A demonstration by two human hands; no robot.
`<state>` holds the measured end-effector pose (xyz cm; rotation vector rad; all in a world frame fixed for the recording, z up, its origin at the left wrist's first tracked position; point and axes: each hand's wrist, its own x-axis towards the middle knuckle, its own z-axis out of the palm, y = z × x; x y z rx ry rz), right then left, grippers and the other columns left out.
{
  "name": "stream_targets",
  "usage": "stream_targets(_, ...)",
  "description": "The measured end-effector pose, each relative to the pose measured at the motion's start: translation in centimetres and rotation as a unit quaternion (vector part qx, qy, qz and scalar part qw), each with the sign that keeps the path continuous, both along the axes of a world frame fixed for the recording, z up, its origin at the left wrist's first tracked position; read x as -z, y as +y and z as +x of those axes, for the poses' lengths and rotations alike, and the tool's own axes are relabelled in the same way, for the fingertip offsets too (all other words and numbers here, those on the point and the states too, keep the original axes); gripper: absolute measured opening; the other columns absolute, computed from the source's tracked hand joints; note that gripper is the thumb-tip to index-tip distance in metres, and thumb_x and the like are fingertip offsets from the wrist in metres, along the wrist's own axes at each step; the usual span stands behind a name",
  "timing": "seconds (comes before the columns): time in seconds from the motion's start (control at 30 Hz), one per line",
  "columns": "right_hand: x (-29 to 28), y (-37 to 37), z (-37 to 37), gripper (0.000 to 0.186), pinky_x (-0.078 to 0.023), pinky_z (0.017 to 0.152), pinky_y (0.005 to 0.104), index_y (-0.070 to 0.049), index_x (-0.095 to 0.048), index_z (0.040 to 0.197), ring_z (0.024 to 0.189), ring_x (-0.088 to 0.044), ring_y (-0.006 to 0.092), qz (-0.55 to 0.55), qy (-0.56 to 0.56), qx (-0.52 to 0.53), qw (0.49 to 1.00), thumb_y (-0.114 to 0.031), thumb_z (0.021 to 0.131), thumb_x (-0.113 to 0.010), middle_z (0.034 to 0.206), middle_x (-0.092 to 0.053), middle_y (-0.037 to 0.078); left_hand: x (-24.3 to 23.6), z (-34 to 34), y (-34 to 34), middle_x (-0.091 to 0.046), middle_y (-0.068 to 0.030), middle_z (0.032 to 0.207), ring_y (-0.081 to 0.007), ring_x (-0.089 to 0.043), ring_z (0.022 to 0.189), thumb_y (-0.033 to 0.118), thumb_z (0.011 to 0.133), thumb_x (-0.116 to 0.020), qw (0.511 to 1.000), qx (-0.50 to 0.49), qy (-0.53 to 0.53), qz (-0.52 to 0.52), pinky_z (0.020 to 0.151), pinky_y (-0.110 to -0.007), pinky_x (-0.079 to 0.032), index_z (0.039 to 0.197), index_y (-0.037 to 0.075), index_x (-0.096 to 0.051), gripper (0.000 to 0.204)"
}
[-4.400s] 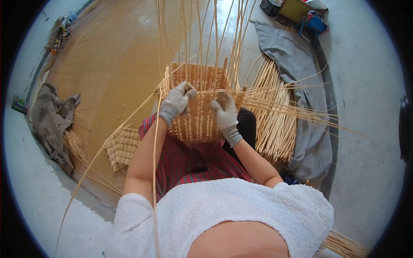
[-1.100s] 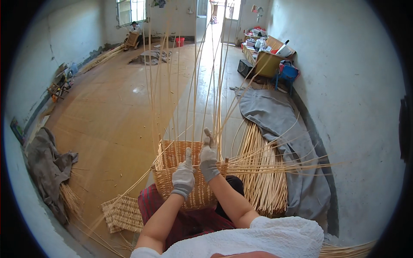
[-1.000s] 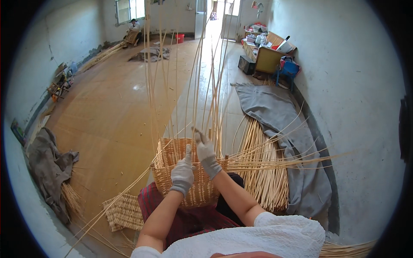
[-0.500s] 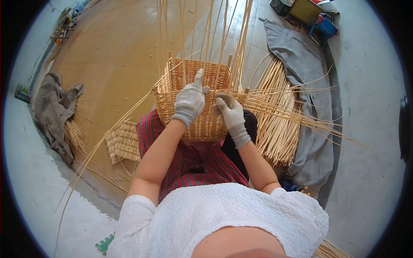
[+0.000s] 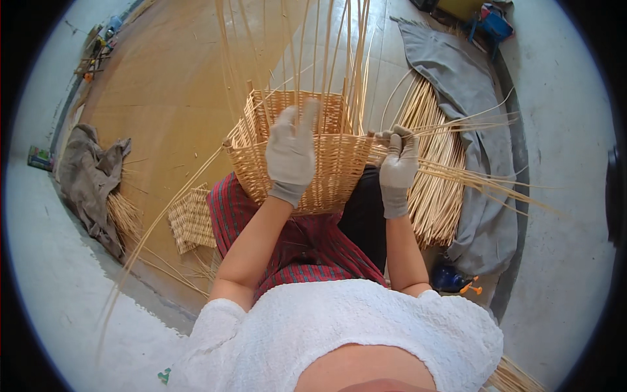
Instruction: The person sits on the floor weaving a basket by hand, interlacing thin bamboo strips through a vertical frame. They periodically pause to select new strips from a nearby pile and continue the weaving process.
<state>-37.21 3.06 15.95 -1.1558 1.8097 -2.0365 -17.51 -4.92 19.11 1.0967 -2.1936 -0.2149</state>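
Observation:
A square basket [image 5: 339,176] of pale woven wicker rests on my lap, with tall upright stakes [image 5: 324,65] rising from its walls. My left hand [image 5: 290,153], in a grey-white work glove, is in front of the near wall by the rim, its fingers stretched up and a little blurred. At the basket's right corner my gloved right hand [image 5: 398,163] has its fingers curled round thin wicker strands [image 5: 450,125] that stick out to the right. More loose strands [image 5: 477,179] trail from the same corner below that hand.
A bundle of wicker rods [image 5: 434,189] lies on the floor at the right, partly under a grey cloth [image 5: 480,215]. At the left are another grey cloth [image 5: 91,176] and a small woven panel [image 5: 192,219]. A dark blue bottle [image 5: 449,277] stands near my right elbow.
My right hand has moved right from the near wall to the corner strands and closed on them. My left hand has turned with its fingers up. The basket has shifted slightly left.

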Motion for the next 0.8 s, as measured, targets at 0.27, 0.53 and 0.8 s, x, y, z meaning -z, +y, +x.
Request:
stream_targets(0.27,-1.9,-4.0,-6.6,0.036,-0.059,0.079,0.0333,-0.007,-0.056,0.138,0.089,-0.071,0.0191,-0.136,-0.251,-0.028,0.958,-0.006,0.103,-0.053,0.094,-0.068,0.008,0.1,-6.5,2.0,-0.053,-0.0239,0.142,-0.0362,-0.074,0.082,0.001,0.096,-0.052,0.942,0.068,-0.279,0.172,0.07,-0.043,-0.061,0.158,0.04,-0.034,0.076)
stream_targets(0.53,-2.6,3.9,5.6,0.039,-0.054,0.093,0.0368,-0.007,-0.059,0.138,0.106,-0.069,0.0264,-0.034,0.085,-0.231,0.969,-0.008,0.099,-0.059,0.114,-0.07,0.014,4.7,-5.2,4.7,-0.045,-0.0283,0.153,-0.0315,-0.071,0.105,0.04,0.108,-0.049,0.877,0.196,0.234,0.371,0.092,-0.04,-0.058,0.156,0.012,-0.04,0.056)
stream_targets(0.8,-2.6,-0.7,-1.1,0.062,-0.047,0.096,0.0413,-0.01,-0.061,0.133,0.091,-0.068,0.0233,0.286,0.188,-0.029,0.939,-0.028,0.08,-0.086,0.085,-0.072,0.004,3.0,-1.8,0.3,-0.071,-0.0095,0.115,-0.0189,-0.069,0.101,0.011,0.109,-0.051,0.804,0.128,0.433,0.387,0.086,-0.034,-0.061,0.129,0.001,-0.063,0.025)
